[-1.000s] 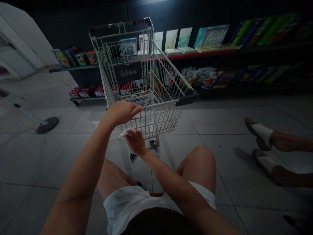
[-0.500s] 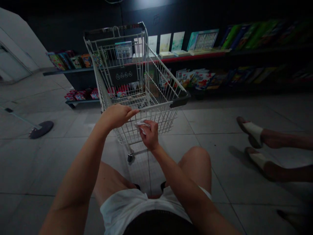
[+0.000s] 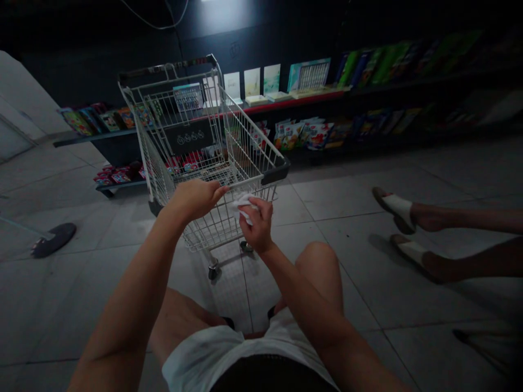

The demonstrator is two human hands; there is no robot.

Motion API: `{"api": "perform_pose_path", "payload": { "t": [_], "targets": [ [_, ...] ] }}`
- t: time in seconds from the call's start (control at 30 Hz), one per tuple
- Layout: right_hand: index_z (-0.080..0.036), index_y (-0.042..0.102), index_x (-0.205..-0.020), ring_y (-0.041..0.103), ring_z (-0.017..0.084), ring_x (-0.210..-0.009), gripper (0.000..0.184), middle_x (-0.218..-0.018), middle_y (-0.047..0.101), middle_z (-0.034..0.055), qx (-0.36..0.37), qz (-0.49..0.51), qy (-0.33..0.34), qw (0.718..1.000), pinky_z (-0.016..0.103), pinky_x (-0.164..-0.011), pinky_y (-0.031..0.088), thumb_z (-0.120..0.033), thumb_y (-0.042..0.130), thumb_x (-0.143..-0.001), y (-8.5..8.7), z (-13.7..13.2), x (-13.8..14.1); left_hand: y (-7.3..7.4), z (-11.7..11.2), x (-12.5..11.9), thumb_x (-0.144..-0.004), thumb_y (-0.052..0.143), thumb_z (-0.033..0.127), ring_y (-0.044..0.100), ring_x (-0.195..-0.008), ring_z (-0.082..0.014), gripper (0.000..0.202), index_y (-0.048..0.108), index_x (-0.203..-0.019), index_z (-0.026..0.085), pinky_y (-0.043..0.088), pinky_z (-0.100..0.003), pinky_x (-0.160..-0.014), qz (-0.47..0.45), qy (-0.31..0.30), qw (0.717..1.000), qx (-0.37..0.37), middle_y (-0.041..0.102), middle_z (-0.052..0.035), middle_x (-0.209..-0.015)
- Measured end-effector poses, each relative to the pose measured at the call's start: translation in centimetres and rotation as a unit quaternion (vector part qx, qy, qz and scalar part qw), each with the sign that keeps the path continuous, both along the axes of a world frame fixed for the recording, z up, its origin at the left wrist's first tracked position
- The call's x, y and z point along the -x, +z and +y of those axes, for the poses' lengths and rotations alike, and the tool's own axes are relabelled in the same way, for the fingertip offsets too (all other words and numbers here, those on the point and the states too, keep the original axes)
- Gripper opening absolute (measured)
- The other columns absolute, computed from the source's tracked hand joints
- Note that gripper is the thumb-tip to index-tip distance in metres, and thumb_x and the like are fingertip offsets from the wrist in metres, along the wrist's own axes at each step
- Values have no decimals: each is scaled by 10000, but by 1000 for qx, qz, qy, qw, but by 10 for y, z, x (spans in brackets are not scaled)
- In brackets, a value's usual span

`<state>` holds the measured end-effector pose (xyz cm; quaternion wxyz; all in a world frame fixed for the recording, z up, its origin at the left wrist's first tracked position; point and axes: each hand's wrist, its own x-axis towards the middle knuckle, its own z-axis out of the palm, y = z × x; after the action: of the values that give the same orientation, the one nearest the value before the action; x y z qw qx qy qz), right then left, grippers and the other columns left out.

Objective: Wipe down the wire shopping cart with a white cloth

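A white wire shopping cart (image 3: 245, 147) stands on the tiled floor right in front of me. My left hand (image 3: 195, 198) is closed over the cart's front top rail. Just right of it, my right hand (image 3: 254, 219) is closed on a small white cloth (image 3: 243, 203) and presses it against the front wires under the rail. My bare knees and white shorts show below the arms. The cart's basket looks empty, with a dark sign panel at its far end.
Low dark shelves with colourful books (image 3: 294, 133) run along the back wall behind the cart. Another person's legs in white sandals (image 3: 398, 208) stretch in from the right. A round dark stand base (image 3: 53, 238) lies on the floor at left.
My right hand with the cloth has risen from low on the cart's front to just under the top rail. The view has shifted right, so the cart sits further left.
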<state>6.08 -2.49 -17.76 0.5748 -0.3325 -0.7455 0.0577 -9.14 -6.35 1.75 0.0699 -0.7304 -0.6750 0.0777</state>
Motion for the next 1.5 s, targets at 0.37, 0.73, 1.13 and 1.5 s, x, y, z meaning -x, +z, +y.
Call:
{"api": "perform_pose_path", "payload": {
  "t": [0.37, 0.73, 1.13, 1.5],
  "targets": [
    [-213, 678, -1079, 472, 238, -1160, 309, -1178, 545, 107, 82, -118, 2, 990, 417, -1019, 437, -84, 606, -807, -111, 10, 3, -21, 25, -33, -1002, 193, 514, 666, -841, -249, 569, 651, -1037, 177, 457, -359, -736, -40, -28, 998, -49, 722, -146, -949],
    [-216, 702, -999, 516, 223, -1110, 295, -1146, 569, 90, 111, -45, -4, 993, 418, -983, 513, -64, 558, -790, -118, 13, -33, -20, 25, -32, -995, 156, 536, 676, -833, -264, 595, 642, -1005, 193, 463, -358, -724, -10, -21, 999, -48, 719, -127, -906],
    [-192, 645, -953, 504, 233, -1108, 156, -1102, 543, 101, 92, 15, -48, 994, 440, -1006, 472, -166, 551, -831, -93, 41, -29, -17, 24, -33, -995, 149, 538, 675, -813, -251, 580, 625, -985, 207, 436, -333, -682, 11, -11, 999, -50, 722, -119, -883],
    [-177, 628, -974, 534, 198, -1035, 192, -1077, 520, 81, 110, 240, -93, 960, 383, -979, 479, -235, 500, -842, -38, 72, -44, -16, 24, -37, -999, 142, 512, 702, -856, -301, 590, 635, -987, 189, 460, -359, -682, 22, -11, 998, -49, 737, -143, -927]
  ]
}}
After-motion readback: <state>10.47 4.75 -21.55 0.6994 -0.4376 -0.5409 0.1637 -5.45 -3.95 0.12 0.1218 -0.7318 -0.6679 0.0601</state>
